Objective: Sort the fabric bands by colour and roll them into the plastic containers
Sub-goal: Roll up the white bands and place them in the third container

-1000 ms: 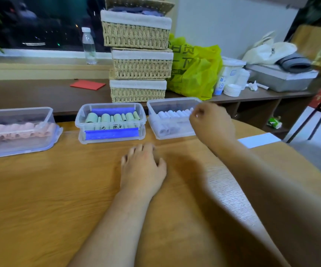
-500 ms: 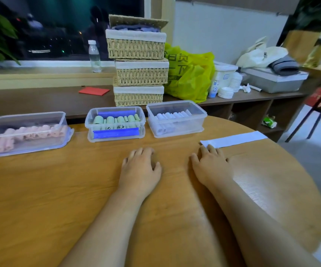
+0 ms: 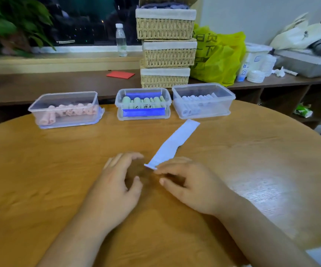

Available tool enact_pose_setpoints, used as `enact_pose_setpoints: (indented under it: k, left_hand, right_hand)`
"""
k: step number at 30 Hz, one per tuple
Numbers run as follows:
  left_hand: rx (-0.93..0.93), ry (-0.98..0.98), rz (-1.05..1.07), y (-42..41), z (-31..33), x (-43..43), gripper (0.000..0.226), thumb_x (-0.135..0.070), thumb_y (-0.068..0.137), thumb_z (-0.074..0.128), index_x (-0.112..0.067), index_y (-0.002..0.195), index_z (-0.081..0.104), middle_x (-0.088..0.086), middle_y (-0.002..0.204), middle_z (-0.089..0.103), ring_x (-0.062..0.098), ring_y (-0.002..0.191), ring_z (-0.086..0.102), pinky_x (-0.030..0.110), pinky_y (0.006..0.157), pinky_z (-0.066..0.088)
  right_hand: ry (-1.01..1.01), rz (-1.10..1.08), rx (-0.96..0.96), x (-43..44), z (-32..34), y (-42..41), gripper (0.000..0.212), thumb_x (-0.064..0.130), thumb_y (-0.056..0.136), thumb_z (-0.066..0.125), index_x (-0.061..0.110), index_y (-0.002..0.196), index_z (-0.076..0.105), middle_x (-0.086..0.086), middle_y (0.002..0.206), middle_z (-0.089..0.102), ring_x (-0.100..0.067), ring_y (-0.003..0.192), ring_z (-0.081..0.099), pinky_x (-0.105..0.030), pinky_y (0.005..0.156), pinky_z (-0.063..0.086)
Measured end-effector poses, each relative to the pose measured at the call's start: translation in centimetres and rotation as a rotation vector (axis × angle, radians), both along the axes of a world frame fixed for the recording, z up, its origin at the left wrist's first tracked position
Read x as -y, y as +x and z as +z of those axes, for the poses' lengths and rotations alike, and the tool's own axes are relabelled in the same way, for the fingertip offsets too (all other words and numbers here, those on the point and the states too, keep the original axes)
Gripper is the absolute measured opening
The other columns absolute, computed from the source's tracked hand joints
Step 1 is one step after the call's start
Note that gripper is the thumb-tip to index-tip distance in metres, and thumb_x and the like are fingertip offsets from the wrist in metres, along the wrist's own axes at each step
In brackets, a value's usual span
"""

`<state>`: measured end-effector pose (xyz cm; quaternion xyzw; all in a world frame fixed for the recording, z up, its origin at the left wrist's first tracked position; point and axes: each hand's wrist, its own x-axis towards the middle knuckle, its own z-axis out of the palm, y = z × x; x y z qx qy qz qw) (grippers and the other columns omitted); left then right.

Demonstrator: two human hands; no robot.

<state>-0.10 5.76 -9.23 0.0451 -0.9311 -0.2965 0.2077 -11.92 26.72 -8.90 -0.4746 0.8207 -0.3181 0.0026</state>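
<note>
Moved: the white band (image 3: 177, 140) no longer lies off at the right of the table (image 3: 40, 170). We have drawn it in front of us, and our hands, flat on the wood half a second ago, are now arched.
Band: flat on the table, running slantwise from just before the white-roll container (image 3: 224, 107) down to our hands, its near end slightly lifted between them.
Right hand (image 3: 192, 185): fingers fairly straight, laid over the band's near end, thumb apart from it. It looks like a press rather than a pinch, though the blur leaves some doubt.
Left hand (image 3: 117, 185): loosely curved, holding nothing, just beside the band's end.
Other boxes: pink-roll container (image 3: 63, 121) at left, green-roll container (image 3: 166, 105) in the middle, both lidless.
Step in hand: starting the roll, we judge.
Doing it well: we make the first turn tight and square to the long edges, using both hands. We keep the edges level as it rolls away so it does not cone. We hold the roll pinched until it sits wedged among the white rolls.
</note>
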Motion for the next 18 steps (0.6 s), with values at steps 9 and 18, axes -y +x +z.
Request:
enact_pose_setpoints:
  k: [9,18]
  left_hand:
    - [0.112,-0.187,-0.151,1.5,-0.4,-1.1,0.018,-0.047,0.094,0.053,-0.043,0.110,0.061,-0.030,0.115,0.060,-0.002,0.113,0.054,0.032,0.097,0.045]
    - [0.099,-0.181,-0.198,1.8,-0.1,-2.2,0.023,-0.042,0.094,0.054,-0.043,0.118,0.054,-0.027,0.117,0.057,-0.001,0.113,0.052,0.035,0.097,0.046]
  right_hand:
    - [-0.193,0.029,0.227,-1.2,0.3,0.6,0.011,0.020,0.096,0.077,0.022,0.086,0.074,0.004,0.090,0.075,-0.019,0.088,0.071,-0.045,0.082,0.055]
    - [-0.180,-0.105,0.159,-1.8,-0.6,0.9,0.031,0.001,0.092,0.068,0.029,0.104,0.073,0.017,0.106,0.072,-0.011,0.108,0.068,-0.031,0.093,0.053]
